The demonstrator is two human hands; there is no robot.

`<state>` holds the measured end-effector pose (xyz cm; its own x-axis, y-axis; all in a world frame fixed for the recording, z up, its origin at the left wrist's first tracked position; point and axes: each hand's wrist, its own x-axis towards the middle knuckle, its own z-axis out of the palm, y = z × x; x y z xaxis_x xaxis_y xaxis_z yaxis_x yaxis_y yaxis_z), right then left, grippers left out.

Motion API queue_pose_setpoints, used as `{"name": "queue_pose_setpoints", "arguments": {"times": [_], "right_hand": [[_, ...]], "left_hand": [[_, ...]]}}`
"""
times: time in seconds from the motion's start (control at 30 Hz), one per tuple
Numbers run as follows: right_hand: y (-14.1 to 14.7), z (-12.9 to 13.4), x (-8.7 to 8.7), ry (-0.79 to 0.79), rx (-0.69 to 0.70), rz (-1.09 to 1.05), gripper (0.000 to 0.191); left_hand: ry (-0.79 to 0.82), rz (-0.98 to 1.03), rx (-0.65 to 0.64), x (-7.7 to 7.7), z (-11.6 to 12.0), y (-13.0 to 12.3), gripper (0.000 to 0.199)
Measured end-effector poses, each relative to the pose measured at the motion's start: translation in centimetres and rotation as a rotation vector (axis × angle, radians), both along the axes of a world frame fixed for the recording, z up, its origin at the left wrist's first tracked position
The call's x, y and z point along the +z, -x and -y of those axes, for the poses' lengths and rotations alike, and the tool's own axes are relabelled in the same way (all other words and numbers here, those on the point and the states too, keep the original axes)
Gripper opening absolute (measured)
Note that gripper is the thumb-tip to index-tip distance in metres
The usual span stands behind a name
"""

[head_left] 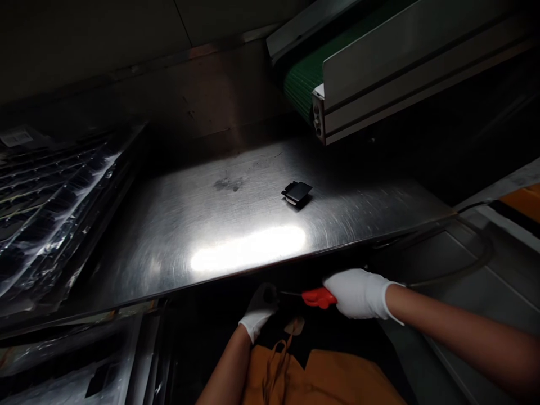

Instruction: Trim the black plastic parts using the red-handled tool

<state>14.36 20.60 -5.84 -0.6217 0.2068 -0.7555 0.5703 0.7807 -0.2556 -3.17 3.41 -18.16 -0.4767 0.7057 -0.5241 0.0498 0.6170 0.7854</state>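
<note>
Left hand (260,312) in white glove, low under the steel table (177,225) edge, closed on a dark small thing. Right hand (358,292) gripping red-handled scissors (318,297), blade toward the left. Cutting step probably; needs careful aim. Black part (297,193) lying apart on the table.

Steel desk (177,225) bore one small black part (297,193) near its middle; plastic-wrapped trays (46,197) lay at its left.
</note>
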Motion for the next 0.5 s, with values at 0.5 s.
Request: {"name": "queue_pose_setpoints", "arguments": {"times": [0.5], "right_hand": [[-1.2,1.5,-0.5,-0.055,-0.035,-0.109,0.024]], "left_hand": [[-0.162,0.448,0.095,-0.1,1.5,0.4,0.035]]}}
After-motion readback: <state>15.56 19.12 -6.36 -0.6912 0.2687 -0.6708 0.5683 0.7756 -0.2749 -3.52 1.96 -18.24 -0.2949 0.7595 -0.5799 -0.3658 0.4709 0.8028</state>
